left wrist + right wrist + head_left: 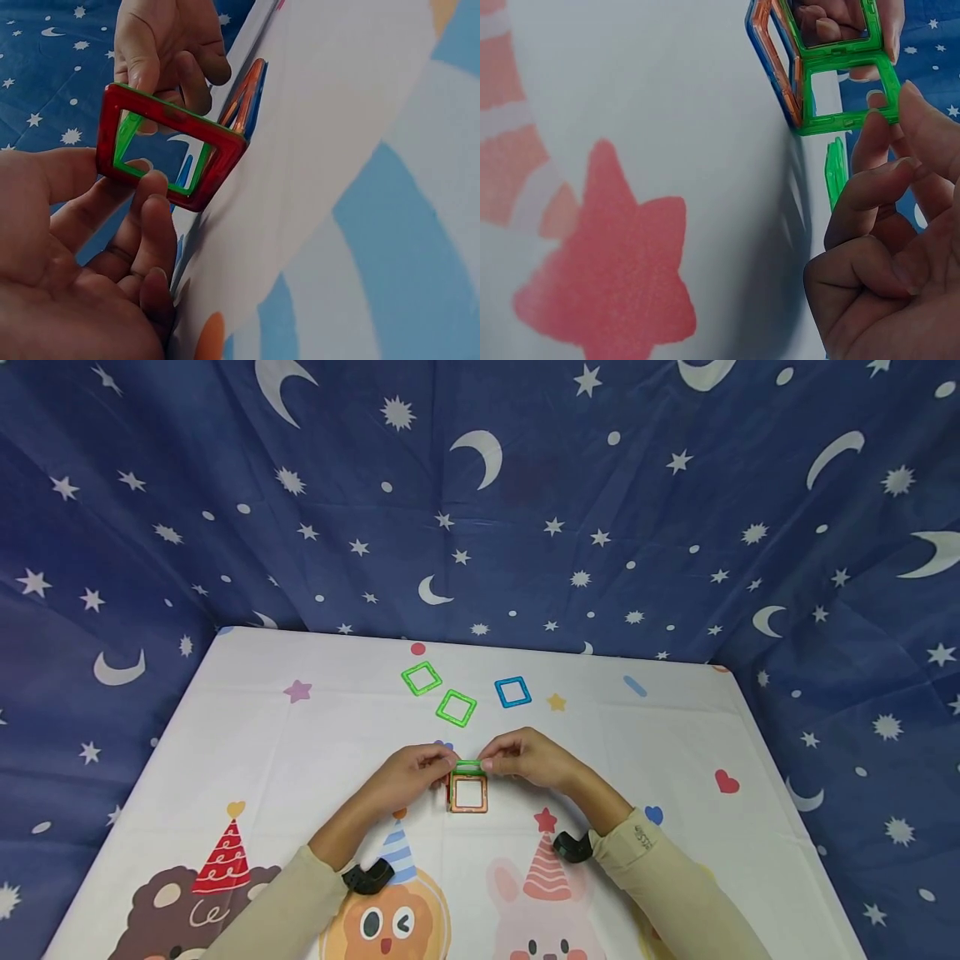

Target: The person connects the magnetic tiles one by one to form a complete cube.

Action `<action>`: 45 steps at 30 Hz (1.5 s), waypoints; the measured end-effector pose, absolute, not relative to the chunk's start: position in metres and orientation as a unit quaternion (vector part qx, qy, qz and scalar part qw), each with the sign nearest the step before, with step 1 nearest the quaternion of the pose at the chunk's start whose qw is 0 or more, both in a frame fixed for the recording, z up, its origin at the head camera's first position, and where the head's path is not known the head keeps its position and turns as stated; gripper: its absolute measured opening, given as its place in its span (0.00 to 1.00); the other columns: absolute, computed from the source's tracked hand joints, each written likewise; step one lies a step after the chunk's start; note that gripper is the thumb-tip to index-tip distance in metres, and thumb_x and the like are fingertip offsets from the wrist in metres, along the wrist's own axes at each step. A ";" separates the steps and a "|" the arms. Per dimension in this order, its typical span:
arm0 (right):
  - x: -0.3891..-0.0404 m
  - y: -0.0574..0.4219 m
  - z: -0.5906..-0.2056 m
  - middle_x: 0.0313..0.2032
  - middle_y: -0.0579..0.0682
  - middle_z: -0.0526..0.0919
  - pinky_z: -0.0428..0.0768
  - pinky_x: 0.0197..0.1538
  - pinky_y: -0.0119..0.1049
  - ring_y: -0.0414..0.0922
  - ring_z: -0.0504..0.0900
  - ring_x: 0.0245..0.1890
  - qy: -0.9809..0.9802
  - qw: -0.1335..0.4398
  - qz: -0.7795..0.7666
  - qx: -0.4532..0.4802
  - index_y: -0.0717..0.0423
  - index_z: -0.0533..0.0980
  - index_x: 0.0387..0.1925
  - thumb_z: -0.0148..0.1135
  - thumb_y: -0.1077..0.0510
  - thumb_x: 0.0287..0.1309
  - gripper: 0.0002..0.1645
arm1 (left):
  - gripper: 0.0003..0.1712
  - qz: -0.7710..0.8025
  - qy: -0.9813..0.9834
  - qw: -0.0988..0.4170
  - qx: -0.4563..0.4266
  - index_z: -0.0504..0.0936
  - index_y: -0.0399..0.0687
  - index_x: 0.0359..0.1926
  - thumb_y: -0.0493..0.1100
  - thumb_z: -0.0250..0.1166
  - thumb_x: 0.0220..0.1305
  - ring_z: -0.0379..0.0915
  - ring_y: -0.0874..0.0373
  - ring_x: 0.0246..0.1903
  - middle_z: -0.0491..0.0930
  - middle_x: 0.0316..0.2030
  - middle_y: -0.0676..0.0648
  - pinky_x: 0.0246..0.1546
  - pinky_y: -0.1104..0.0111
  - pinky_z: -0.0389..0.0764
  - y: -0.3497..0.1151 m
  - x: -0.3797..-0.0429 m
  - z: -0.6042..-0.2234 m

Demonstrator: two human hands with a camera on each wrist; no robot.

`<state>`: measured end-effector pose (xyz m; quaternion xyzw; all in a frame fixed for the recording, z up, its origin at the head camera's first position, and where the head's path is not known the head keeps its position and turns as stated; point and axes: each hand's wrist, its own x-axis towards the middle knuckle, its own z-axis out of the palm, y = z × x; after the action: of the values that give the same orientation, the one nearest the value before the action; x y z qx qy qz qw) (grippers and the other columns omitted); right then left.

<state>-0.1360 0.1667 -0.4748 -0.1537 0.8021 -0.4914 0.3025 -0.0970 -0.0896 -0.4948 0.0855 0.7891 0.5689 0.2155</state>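
Square magnetic tiles joined into a small box-like shape stand between both hands. An orange tile [469, 811] faces up in the head view, backed by a blue tile [767, 64]. At its left side, a red tile [109, 135] lies against a green one. My left hand [412, 772] pinches the edge of this red-and-green pair. Opposite, my right hand [536, 760] pinches a corner of another green tile [847, 121] between thumb and finger. That tile meets the left pair along one edge.
Beyond the hands lie two loose green tiles [456, 708] and one blue tile [513, 692]. They rest flat on the white printed tablecloth [637, 735]. A dark blue curtain [525, 593] with moons and stars rises behind the table and along its sides.
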 end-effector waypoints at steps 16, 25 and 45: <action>-0.139 0.163 -0.476 0.31 0.49 0.83 0.70 0.30 0.33 0.45 0.70 0.26 0.797 0.299 -0.504 -0.148 0.54 0.88 0.43 0.70 0.53 0.64 0.11 | 0.14 0.589 0.775 0.219 0.071 0.87 0.49 0.47 0.52 0.63 0.73 0.75 0.55 0.36 0.82 0.35 0.48 0.40 0.65 0.75 -0.090 -0.098 -0.496; -0.141 0.162 -0.478 0.34 0.57 0.83 0.70 0.31 0.34 0.46 0.70 0.28 0.796 0.302 -0.505 -0.141 0.54 0.87 0.44 0.69 0.52 0.64 0.12 | 0.16 0.591 0.769 0.229 0.081 0.86 0.48 0.48 0.53 0.63 0.73 0.75 0.55 0.36 0.81 0.35 0.47 0.41 0.65 0.75 -0.092 -0.099 -0.498; -0.185 0.178 -0.472 0.34 0.57 0.79 0.74 0.33 0.39 0.50 0.73 0.31 0.840 0.170 -0.515 0.003 0.56 0.84 0.48 0.66 0.48 0.68 0.17 | 0.14 0.594 0.764 0.233 0.090 0.85 0.49 0.47 0.52 0.61 0.75 0.75 0.53 0.38 0.80 0.36 0.48 0.42 0.64 0.77 -0.093 -0.099 -0.496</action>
<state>-0.1853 0.1785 -0.4718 0.0029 0.8400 -0.5151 0.1704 -0.0988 -0.0927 -0.4957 0.0895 0.7645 0.5941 0.2335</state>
